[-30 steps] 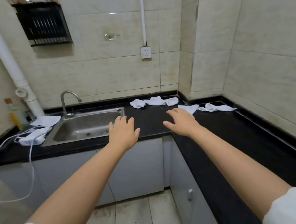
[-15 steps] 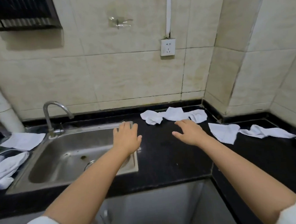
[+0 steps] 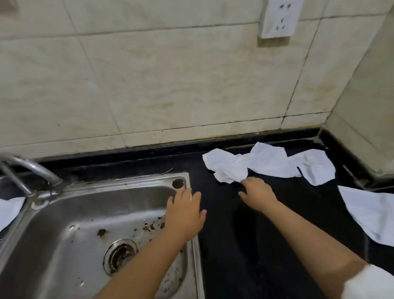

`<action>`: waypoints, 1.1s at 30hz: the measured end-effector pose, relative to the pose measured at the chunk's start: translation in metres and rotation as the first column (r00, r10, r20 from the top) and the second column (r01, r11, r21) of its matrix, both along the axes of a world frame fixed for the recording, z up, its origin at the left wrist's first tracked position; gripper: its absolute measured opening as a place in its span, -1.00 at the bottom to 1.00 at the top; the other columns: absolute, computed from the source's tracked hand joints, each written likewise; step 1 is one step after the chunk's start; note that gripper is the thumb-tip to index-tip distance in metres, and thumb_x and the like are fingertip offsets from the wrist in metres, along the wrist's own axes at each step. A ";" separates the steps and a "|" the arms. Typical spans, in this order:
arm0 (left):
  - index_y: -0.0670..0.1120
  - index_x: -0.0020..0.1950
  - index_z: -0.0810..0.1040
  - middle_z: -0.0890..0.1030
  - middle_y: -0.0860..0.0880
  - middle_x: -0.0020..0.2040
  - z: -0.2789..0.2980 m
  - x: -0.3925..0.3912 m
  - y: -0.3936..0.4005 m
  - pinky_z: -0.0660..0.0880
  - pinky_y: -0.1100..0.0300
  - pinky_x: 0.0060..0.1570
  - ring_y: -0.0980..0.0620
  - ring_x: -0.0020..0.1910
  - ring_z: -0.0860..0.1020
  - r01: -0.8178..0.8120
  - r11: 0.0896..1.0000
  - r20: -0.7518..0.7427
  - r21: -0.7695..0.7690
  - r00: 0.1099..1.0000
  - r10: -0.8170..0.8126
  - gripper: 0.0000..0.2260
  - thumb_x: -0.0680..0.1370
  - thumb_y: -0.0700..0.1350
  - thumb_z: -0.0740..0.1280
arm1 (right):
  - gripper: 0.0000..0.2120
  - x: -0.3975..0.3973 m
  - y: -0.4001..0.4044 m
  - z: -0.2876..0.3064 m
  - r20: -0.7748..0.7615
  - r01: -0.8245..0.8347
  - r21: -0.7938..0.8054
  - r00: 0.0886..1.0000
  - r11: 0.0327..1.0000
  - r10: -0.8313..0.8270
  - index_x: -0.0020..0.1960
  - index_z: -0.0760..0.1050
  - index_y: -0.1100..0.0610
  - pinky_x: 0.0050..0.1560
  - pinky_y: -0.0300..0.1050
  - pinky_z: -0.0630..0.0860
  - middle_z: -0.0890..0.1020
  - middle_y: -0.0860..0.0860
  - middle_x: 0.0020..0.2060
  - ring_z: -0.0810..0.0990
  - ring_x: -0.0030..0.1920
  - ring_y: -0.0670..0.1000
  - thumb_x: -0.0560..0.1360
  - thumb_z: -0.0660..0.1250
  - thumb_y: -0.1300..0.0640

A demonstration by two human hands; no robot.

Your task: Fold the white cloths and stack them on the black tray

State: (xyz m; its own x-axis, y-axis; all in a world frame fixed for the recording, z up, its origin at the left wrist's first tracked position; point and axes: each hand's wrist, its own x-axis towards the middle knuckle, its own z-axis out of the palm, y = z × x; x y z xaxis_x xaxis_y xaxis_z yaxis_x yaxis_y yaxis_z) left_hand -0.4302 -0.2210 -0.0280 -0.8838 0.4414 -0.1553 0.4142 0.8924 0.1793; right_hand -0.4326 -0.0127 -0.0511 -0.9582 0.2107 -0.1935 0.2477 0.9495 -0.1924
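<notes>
Three cloths (image 3: 265, 163) lie crumpled on the bench (image 3: 222, 252) by the wall; another (image 3: 378, 216) is cut off right. Right hand (image 3: 257, 194) reaches the nearest, fingers hidden: grip unclear. Left hand (image 3: 185, 214) spread flat over the sink (image 3: 58, 240) rim. Tray unseen.

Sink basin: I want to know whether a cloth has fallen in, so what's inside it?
No cloth shows in the sink: only the drain strainer and dark crumbs. The left hand and its forearm cover part of the right side.
</notes>
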 end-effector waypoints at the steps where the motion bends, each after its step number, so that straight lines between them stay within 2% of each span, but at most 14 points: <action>1: -0.06 0.43 0.20 0.19 -0.08 0.47 -0.005 -0.006 0.003 0.10 -0.02 0.45 -0.06 0.49 0.09 -0.005 1.000 0.012 0.001 1.000 0.005 -0.57 0.60 0.03 0.13 | -0.66 -0.016 0.004 -0.008 0.000 -0.006 0.025 1.000 1.000 0.006 0.23 0.41 0.18 0.17 0.00 0.46 0.50 0.11 0.20 0.46 0.21 0.12 0.52 0.22 0.05; 6: -0.07 0.43 0.20 0.24 -0.08 0.44 -0.029 -0.045 0.018 0.16 0.02 0.41 -0.06 0.46 0.15 -0.042 0.999 0.071 -0.028 0.997 0.044 -0.58 0.60 0.02 0.13 | -0.75 -0.063 0.023 -0.047 0.001 -0.005 0.128 1.000 0.992 0.005 0.13 0.52 0.19 0.21 0.03 0.37 0.53 0.13 0.13 0.43 0.20 0.17 0.50 0.24 0.14; 7: -0.08 0.43 0.20 0.24 -0.08 0.44 -0.034 -0.053 0.024 0.18 0.02 0.41 -0.06 0.46 0.16 -0.051 0.998 0.088 -0.032 0.995 0.054 -0.57 0.60 0.02 0.13 | -0.81 -0.067 0.027 -0.052 -0.035 -0.021 0.140 0.999 0.990 0.026 0.03 0.58 0.20 0.17 0.05 0.40 0.58 0.15 0.04 0.47 0.14 0.20 0.45 0.30 0.20; 9: -0.08 0.45 0.18 0.23 -0.09 0.46 -0.043 -0.067 0.038 0.20 0.00 0.41 -0.07 0.46 0.16 -0.061 0.998 0.124 -0.020 0.990 0.063 -0.56 0.60 0.01 0.14 | -0.92 -0.069 0.036 -0.058 -0.108 -0.099 0.131 0.988 0.986 0.114 -0.31 0.64 0.19 -0.09 0.07 0.54 0.63 0.12 -0.30 0.59 -0.16 0.21 0.21 0.49 0.30; 11: -0.07 0.47 0.16 0.21 -0.09 0.48 -0.052 -0.076 0.056 0.21 0.01 0.41 -0.08 0.47 0.16 -0.058 0.998 0.153 0.029 0.987 0.053 -0.54 0.60 -0.01 0.15 | -0.88 -0.066 0.049 -0.066 -0.176 -0.224 0.026 0.958 0.974 0.225 -0.45 0.59 0.18 -0.24 0.03 0.58 0.59 0.08 -0.48 0.59 -0.35 0.19 0.15 0.52 0.31; 12: -0.05 0.48 0.15 0.20 -0.10 0.48 -0.056 -0.079 0.065 0.22 0.02 0.41 -0.09 0.46 0.16 -0.056 0.997 0.157 0.060 0.987 0.046 -0.53 0.59 -0.03 0.16 | -0.90 -0.063 0.052 -0.064 -0.188 -0.286 -0.033 0.943 0.958 0.275 -0.43 0.59 0.19 -0.24 0.01 0.58 0.58 0.08 -0.48 0.59 -0.36 0.18 0.23 0.47 0.27; 15: 0.04 0.47 0.21 0.22 -0.11 0.47 -0.066 -0.082 0.092 0.30 0.05 0.34 -0.10 0.44 0.19 -0.095 0.983 0.143 0.157 0.987 0.072 -0.55 0.58 -0.05 0.20 | -0.76 -0.042 0.058 -0.050 -0.252 -0.412 -0.136 0.894 0.901 0.371 -0.37 0.60 0.17 -0.23 -0.12 0.52 0.59 0.04 -0.47 0.58 -0.38 0.08 0.37 0.24 0.12; 18: 0.02 0.34 0.44 0.29 -0.07 0.42 -0.073 -0.078 0.110 0.33 0.10 0.29 -0.07 0.39 0.25 -0.101 0.968 0.145 0.230 0.987 0.069 -0.68 0.58 -0.08 0.20 | -0.76 -0.019 0.063 -0.038 -0.331 -0.471 -0.217 0.860 0.855 0.390 -0.30 0.62 0.16 -0.19 -0.13 0.52 0.64 0.02 -0.42 0.60 -0.38 0.04 0.38 0.23 0.10; 21: -0.04 0.24 0.55 0.45 -0.04 0.31 -0.074 -0.071 0.108 0.33 0.16 0.24 -0.03 0.31 0.36 0.001 0.963 0.073 0.269 0.997 -0.021 -0.74 0.59 -0.08 0.19 | -0.88 0.000 0.068 -0.031 -0.316 -0.369 -0.320 0.910 0.872 0.269 -0.25 0.62 0.19 -0.17 -0.18 0.44 0.64 0.04 -0.41 0.59 -0.38 0.05 0.36 0.32 0.19; 23: -0.05 0.19 0.57 0.56 -0.04 0.17 -0.067 -0.066 0.096 0.37 0.16 0.19 -0.02 0.20 0.45 0.114 0.954 0.029 0.276 0.991 -0.127 -0.74 0.60 -0.07 0.17 | -0.89 0.012 0.067 -0.021 -0.272 -0.299 -0.366 0.940 0.881 0.206 -0.14 0.62 0.21 -0.13 -0.22 0.36 0.64 0.07 -0.32 0.57 -0.29 0.05 0.39 0.34 0.22; 25: -0.08 0.10 0.61 0.62 -0.08 0.02 -0.054 -0.059 0.082 0.40 0.14 0.10 -0.07 0.08 0.52 0.231 0.929 0.000 0.289 0.970 -0.242 -0.73 0.60 -0.05 0.14 | -0.84 0.026 0.062 -0.012 -0.226 -0.288 -0.382 0.950 0.878 0.214 0.01 0.60 0.19 -0.11 -0.35 0.29 0.60 0.03 -0.23 0.48 -0.15 -0.02 0.46 0.33 0.19; 27: -0.13 0.03 0.64 0.64 -0.12 -0.10 -0.035 -0.051 0.069 0.44 0.11 -0.01 -0.12 -0.05 0.56 0.327 0.890 -0.033 0.318 0.942 -0.335 -0.63 0.56 0.02 0.09 | -0.79 0.041 0.052 -0.001 -0.185 -0.323 -0.365 0.944 0.873 0.272 0.09 0.56 0.18 -0.14 -0.33 0.22 0.46 -0.12 -0.27 0.37 -0.10 -0.08 0.48 0.32 0.16; 29: -0.16 -0.08 0.66 0.65 -0.13 -0.22 -0.021 -0.045 0.057 0.48 0.12 -0.13 -0.13 -0.19 0.59 0.418 0.844 -0.092 0.335 0.906 -0.412 -0.55 0.50 0.06 0.05 | -0.79 0.059 0.043 0.014 -0.177 -0.314 -0.333 0.947 0.889 0.268 0.09 0.56 0.19 -0.11 -0.30 0.20 0.34 -0.20 -0.33 0.34 -0.10 -0.09 0.48 0.31 0.17; 33: -0.13 -0.23 0.64 0.60 -0.06 -0.38 0.007 -0.019 0.041 0.45 0.23 -0.34 -0.05 -0.37 0.57 0.545 0.778 -0.269 0.311 0.836 -0.478 -0.65 0.50 -0.02 0.11 | -0.86 0.107 0.040 0.047 -0.216 -0.206 -0.312 0.966 0.928 0.142 -0.01 0.60 0.20 -0.26 -0.39 0.27 0.36 -0.21 -0.34 0.37 -0.30 -0.20 0.47 0.33 0.19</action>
